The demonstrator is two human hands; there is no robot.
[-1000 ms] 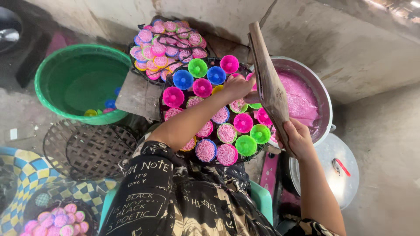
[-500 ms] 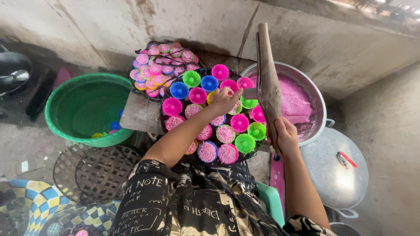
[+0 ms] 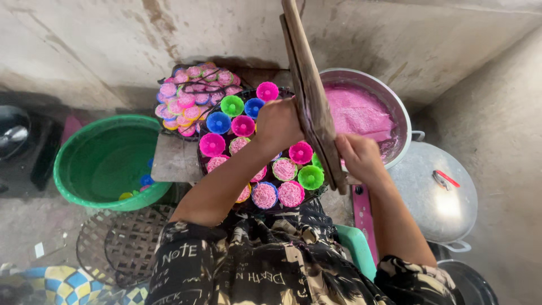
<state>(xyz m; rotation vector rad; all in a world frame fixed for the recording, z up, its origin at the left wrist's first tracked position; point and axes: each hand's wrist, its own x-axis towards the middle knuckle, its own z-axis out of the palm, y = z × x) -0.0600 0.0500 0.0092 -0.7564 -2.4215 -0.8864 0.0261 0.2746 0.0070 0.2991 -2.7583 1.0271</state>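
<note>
Our right hand (image 3: 357,155) grips a wooden board (image 3: 310,96), now raised upright beside the pot of pink batter (image 3: 361,113); our left hand (image 3: 278,125) has moved against it, fingers hidden, above the cups (image 3: 265,164).

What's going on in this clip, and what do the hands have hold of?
A person seated over a round tray of small coloured cups holds a wooden board on edge above it. The right hand grips the board's lower end; the left hand rests against its side. Some cups are filled with pink mixture, others are empty. A metal pot of pink batter sits to the right, a green basin to the left.
</note>
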